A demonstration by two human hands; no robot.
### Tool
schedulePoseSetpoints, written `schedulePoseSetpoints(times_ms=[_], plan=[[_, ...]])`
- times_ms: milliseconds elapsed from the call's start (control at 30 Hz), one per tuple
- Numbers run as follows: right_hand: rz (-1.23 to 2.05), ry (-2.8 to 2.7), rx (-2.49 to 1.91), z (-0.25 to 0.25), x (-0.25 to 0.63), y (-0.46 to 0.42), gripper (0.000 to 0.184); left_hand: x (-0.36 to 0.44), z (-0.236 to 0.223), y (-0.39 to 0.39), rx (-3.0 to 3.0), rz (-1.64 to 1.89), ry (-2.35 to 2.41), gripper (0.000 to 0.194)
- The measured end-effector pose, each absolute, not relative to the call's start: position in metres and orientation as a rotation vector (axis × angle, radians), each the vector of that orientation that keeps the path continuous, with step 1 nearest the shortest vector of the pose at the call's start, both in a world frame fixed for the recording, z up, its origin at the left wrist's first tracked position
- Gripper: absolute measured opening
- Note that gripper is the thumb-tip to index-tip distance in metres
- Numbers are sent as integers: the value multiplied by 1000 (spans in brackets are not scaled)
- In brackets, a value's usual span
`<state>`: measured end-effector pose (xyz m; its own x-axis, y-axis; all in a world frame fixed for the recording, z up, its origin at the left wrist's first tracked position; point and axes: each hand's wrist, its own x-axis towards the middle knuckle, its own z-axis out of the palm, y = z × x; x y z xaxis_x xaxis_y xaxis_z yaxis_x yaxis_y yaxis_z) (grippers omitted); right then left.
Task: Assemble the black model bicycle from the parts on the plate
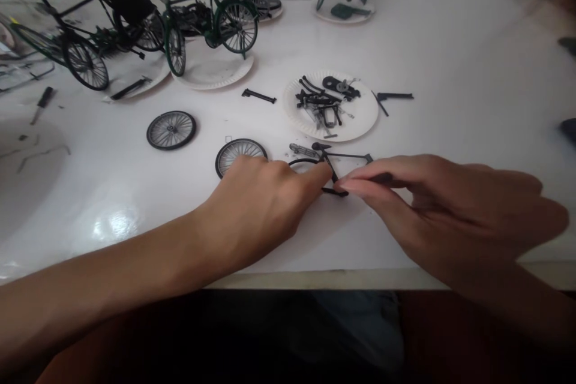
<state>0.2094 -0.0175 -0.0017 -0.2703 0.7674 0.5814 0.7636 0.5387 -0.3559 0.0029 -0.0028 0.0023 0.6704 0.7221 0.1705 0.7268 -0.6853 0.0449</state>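
Observation:
A small black model bicycle frame (330,171) lies low over the white table, between my two hands. My left hand (265,198) is closed on it, thumb and forefinger gripping near the curved black rear part. My right hand (450,198) is pinched at the lower end of the frame, and a short dark piece (382,178) shows between its fingers; I cannot make out what it is. A spoked wheel (242,147) is partly hidden behind my left hand. Another spoked wheel (171,130) lies flat farther left. Just behind the frame is a grey rack-like part (302,150).
A paper plate (292,120) holds several small black and grey parts. Loose black parts lie beside it, one left (258,96) and one right (398,96). Model bicycles, including a green one (191,0), stand at the back on plates. A small screwdriver (44,99) lies left.

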Motion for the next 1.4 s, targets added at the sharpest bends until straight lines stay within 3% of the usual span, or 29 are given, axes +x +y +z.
schedulePoseSetpoints(times_ms=[233, 400, 467, 667, 1200, 1400], plan=[[-68, -1968, -1150, -6, 212, -16, 7, 2, 2, -3, -2854, -270, -1185, 15], [58, -2050, -1103, -9, 216, -13, 38, 1, 2, -2, -2909, -230, -1147, 16], [44, -2056, -1082, -9, 216, -13, 42, 1, 1, -1, -2921, -232, -1139, 17], [78, -2075, -1141, -4, 212, -15, 17, 1, -2, -2, -2944, -305, -1130, 17], [274, -1895, -1267, -7, 206, -19, 13, 1, 0, 0, -2956, -232, -1147, 18], [479, -1808, -1162, 21, 221, 13, 3, 3, 2, 2, -2983, -280, -1208, 15]])
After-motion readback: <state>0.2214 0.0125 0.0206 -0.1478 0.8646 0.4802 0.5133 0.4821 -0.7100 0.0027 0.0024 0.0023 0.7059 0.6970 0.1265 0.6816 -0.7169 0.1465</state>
